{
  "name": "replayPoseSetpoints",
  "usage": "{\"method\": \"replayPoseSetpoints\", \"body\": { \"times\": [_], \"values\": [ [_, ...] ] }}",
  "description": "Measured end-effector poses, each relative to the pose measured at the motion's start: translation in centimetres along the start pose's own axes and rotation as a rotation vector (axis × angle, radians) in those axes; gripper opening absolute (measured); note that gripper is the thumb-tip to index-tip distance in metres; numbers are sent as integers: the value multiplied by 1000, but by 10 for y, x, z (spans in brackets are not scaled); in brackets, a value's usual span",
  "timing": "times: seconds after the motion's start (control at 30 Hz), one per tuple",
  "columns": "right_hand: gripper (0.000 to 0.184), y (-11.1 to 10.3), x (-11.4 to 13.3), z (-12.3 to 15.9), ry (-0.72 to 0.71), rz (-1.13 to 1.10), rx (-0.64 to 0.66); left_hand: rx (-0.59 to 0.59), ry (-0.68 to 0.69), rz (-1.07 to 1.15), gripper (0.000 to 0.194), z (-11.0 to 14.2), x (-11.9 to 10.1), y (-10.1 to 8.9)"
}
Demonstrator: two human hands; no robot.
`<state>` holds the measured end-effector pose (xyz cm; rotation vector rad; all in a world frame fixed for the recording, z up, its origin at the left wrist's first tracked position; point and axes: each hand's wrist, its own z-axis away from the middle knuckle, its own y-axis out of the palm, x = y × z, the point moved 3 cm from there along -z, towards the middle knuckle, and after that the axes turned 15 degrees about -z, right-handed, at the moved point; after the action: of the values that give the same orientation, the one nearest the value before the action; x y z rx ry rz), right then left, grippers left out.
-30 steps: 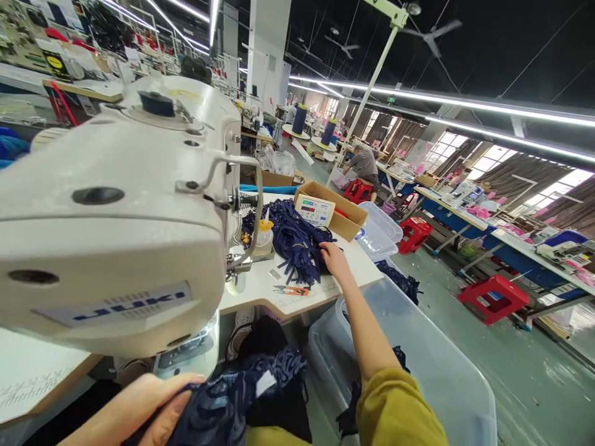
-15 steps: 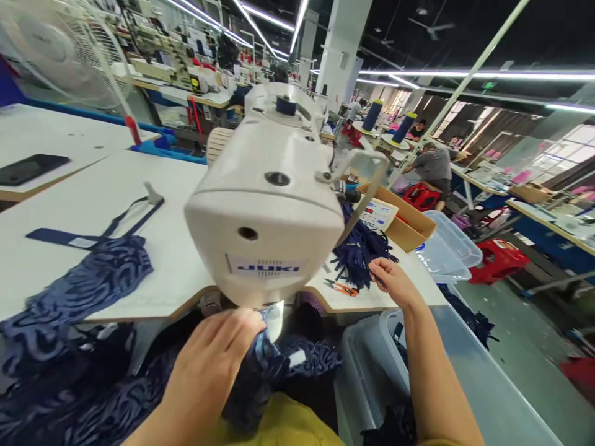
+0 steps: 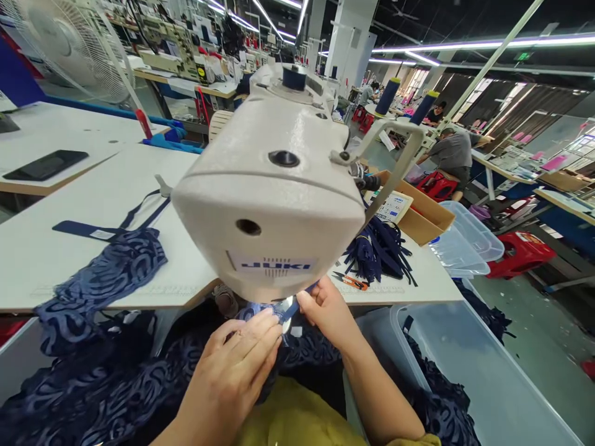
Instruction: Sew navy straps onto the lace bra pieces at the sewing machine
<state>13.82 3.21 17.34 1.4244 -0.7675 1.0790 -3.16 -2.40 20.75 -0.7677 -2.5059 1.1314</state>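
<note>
The white sewing machine head (image 3: 269,204) fills the middle of the view and hides the needle. Just below it, my left hand (image 3: 239,362) grips a patterned navy bra (image 3: 253,310), fingers together over the cloth. My right hand (image 3: 330,316) is closed, thumb and finger pinching a navy strap (image 3: 292,305) beside the lit sewing spot. The strap lies close to my left fingertips; whether it touches the bra cannot be made out. A bundle of navy straps (image 3: 381,248) rests right of the machine, with orange thread snips (image 3: 351,282) in front of it.
Another navy bra (image 3: 116,263) hangs over the table's left front edge. A phone (image 3: 46,165) lies farther left. Clear plastic bins (image 3: 483,365) with navy garments stand at right; a cardboard box (image 3: 427,217) sits behind the straps. A person in grey (image 3: 450,152) works at the back right.
My right hand has come left from the strap bundle to the machine, bringing a strap. My left hand has shifted slightly right, its fingers now laid over the bra.
</note>
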Motion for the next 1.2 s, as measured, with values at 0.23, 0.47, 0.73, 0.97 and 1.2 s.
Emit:
{"method": "replayPoseSetpoints", "body": {
  "times": [0.23,0.47,0.73,0.97,1.2],
  "values": [
    [19,-4,2,0,-30,175,14,131,-164,275,28,17,28,12],
    [15,9,-1,-1,-52,217,-40,161,81,159,32,9,27,8],
    [11,12,-4,0,-84,225,-79,142,146,128,35,7,31,9],
    [9,14,-2,1,-110,264,-112,173,191,63,39,7,31,9],
    [13,13,-7,1,-103,244,-93,174,243,14,37,0,31,7]
  ]
}}
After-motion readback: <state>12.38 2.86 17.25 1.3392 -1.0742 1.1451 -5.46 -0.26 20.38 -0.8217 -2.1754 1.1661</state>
